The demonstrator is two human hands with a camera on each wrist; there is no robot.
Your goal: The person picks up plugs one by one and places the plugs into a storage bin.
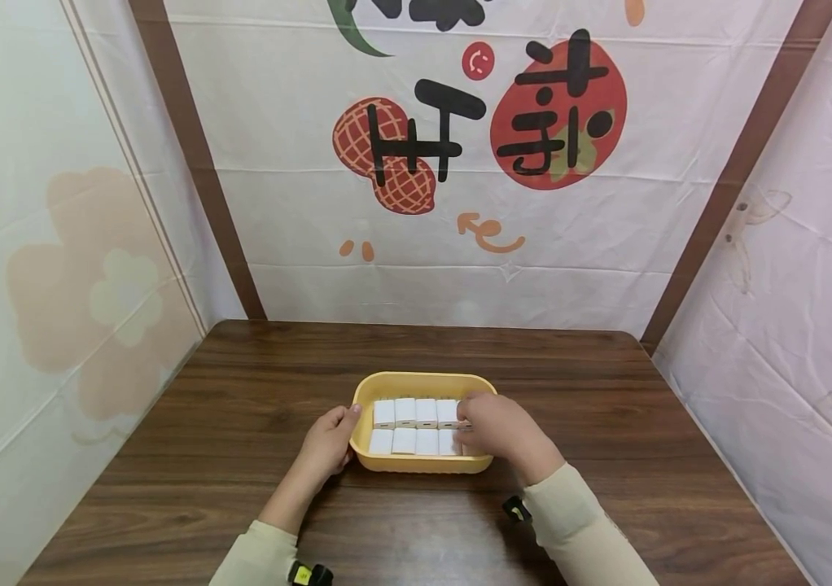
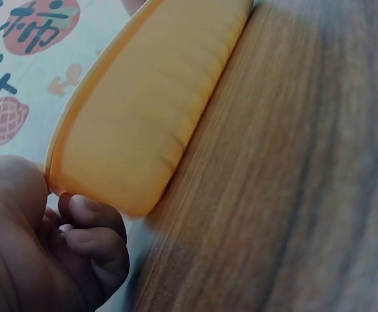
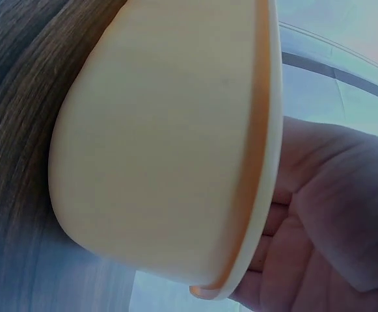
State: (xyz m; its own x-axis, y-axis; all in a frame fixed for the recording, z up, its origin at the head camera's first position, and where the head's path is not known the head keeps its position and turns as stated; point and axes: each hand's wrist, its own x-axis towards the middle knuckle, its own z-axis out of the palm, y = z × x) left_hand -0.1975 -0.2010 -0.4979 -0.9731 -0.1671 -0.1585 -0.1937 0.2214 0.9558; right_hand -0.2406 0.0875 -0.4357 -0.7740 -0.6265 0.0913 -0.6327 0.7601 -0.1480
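The left hand (image 1: 328,443) curls its fingers (image 2: 94,244) against the left end of the yellow plastic tray (image 1: 423,465), thumb on the rim. The right hand (image 1: 500,427) reaches over the right rim, fingers bent down onto the white blocks (image 1: 416,425) (whether they pinch one is unclear). The smooth, round-cornered tray sits on the wood-grain table (image 1: 606,423); only the head view shows the blocks.

Under both hands the bench (image 1: 240,407) shows dark wood grain with a smooth, faintly satin finish. The tub (image 1: 416,384) gripped by the left hand (image 1: 328,446) is smooth matt yellow plastic, and the small blocks (image 1: 416,426) beside the right hand (image 1: 500,430) look plain matt white. Beyond the hands hangs a creased printed cloth backdrop (image 1: 460,203).
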